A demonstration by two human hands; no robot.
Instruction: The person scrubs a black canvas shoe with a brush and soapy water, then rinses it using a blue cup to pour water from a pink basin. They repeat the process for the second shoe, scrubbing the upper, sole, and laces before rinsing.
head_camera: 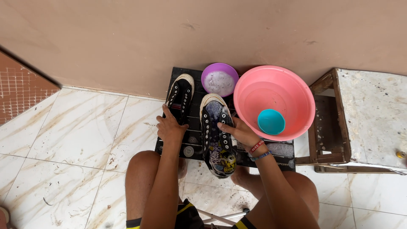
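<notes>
On the black slatted mat (193, 146) by the wall, our left hand (170, 126) clasps one black sneaker (181, 95); our right hand (241, 132) grips the soapy sneaker (217, 135) mid-mat, beside the pink basin (292, 91).

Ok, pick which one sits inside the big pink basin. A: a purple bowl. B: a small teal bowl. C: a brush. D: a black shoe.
B: the small teal bowl lies inside the pink basin, while the purple bowl stands beside it and both shoes rest on the dark slatted mat outside.
</notes>
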